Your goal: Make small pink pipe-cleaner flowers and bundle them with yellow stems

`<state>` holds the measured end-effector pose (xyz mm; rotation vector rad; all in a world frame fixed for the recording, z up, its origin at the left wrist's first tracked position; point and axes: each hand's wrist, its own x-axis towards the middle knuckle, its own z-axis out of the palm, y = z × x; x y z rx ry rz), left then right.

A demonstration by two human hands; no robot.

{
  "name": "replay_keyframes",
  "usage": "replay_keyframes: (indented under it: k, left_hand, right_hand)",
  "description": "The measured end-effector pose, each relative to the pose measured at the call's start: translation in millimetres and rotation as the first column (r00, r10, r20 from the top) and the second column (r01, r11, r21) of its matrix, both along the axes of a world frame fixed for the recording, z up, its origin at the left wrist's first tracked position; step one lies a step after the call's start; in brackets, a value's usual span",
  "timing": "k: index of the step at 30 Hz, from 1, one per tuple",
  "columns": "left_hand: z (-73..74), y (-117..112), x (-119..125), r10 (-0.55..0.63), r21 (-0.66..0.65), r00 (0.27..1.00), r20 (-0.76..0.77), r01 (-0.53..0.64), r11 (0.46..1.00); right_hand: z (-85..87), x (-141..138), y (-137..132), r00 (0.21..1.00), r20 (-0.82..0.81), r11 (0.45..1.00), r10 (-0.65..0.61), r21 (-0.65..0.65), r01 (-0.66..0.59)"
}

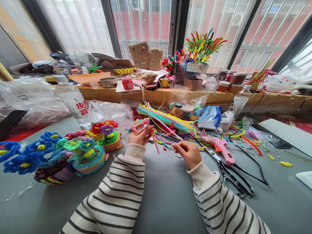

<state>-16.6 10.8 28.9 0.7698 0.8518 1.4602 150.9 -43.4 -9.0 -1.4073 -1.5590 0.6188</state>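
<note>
My left hand [139, 135] is closed around a pink pipe-cleaner piece [144, 123], whose loose end [155, 143] trails down toward the grey table [165, 195]. My right hand [188, 154] rests on the table with fingers curled in a pinch on a small ring-like object I cannot make out [177, 155]. Between and beyond the hands lies a bundle of coloured pipe cleaners [163, 118]. Both arms wear striped sleeves.
Finished pipe-cleaner flowers [80, 152] and blue ones [24, 152] sit at the left. A pink glue gun [220, 146] and black scissors [231, 177] lie right of my right hand. A water bottle [73, 100] stands behind. The wooden shelf [156, 94] holds jars and pipe-cleaner bunches.
</note>
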Motion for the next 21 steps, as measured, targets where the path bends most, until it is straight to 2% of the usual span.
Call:
replay_keyframes:
  k: [3, 7, 10, 13, 16, 21]
  left_hand:
    - [-0.1, -1, 0, 0.023, 0.006, 0.999, -0.038, -0.023, 1.0]
    - [-1.2, -2, 2, 0.01, 0.014, 0.998, -0.056, -0.009, 1.0]
    - [-4.6, -1, 4, -0.011, 0.017, 0.997, -0.079, 0.012, 1.0]
    - [-11.1, 1, 7, -0.063, -0.013, 0.982, -0.179, 0.062, 0.998]
    - [-19.0, 0, 12, -0.118, -0.027, 0.961, -0.249, 0.115, 0.993]
    - [-28.8, -8, 22, -0.18, 0.058, 0.93, -0.32, 0.209, 0.976]
  right_hand:
    - [-2.7, 8, 2, 0.95, 0.303, 0.996, -0.075, 0.068, 0.057]
    - [-3.9, 17, 0, 0.835, 0.546, 0.995, -0.077, -0.009, 0.097]
    - [-2.0, 20, -5, 0.776, 0.63, 0.987, -0.038, -0.097, 0.127]
    - [-0.5, 20, -8, 0.732, 0.681, 0.975, -0.015, -0.154, 0.162]
    - [-0.1, 19, -7, 0.712, 0.702, 0.966, -0.013, -0.174, 0.189]
    - [1.2, 17, -7, 0.703, 0.711, 0.945, 0.013, -0.238, 0.224]
